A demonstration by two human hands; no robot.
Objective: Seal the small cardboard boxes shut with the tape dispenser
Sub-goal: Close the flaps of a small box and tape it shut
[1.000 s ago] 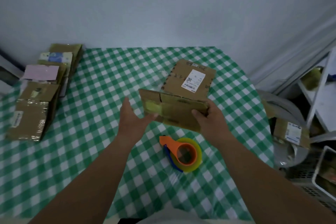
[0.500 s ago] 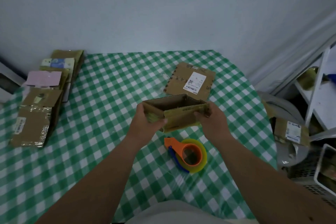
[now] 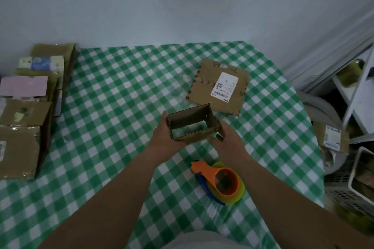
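Both hands held a small cardboard box [image 3: 192, 124] above the green checked tablecloth [image 3: 121, 97], open end up: the left hand [image 3: 165, 141] gripped its left side and the right hand [image 3: 226, 141] its right corner. The orange tape dispenser [image 3: 220, 181] lay on the cloth just nearer, untouched. A flattened, labelled carton [image 3: 218, 87] lay just beyond the box.

Table under green-checked cloth [image 3: 113, 119]: tape dispenser [image 3: 221, 183] near right, flattened labelled carton [image 3: 219, 87] far right, stacked boxes [image 3: 26, 117] left
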